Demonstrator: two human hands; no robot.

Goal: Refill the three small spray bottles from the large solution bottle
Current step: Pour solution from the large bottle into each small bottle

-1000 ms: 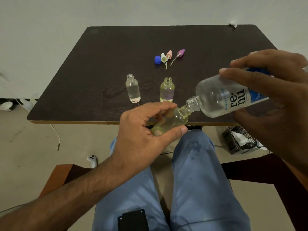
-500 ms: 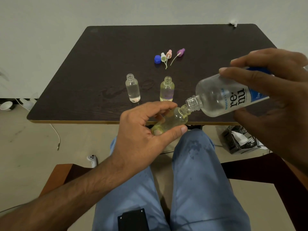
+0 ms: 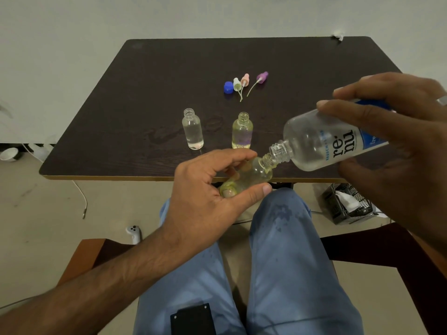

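Solution bottle (image 3: 324, 141) in right grip (image 3: 396, 131), tilted small bottle (image 3: 251, 176) in left grip (image 3: 208, 189), beside table edge (image 3: 121, 176).

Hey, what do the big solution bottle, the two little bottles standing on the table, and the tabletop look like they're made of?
Large solution bottle: clear plastic, probably; slightly cloudy see-through wall, moulded screw neck, glossy printed label.
Left small bottle and right small bottle: clear glass or hard plastic, glossy, cannot tell which.
Table: dark wood-grain laminate or veneer, matt, with a pale edge band along the near side.
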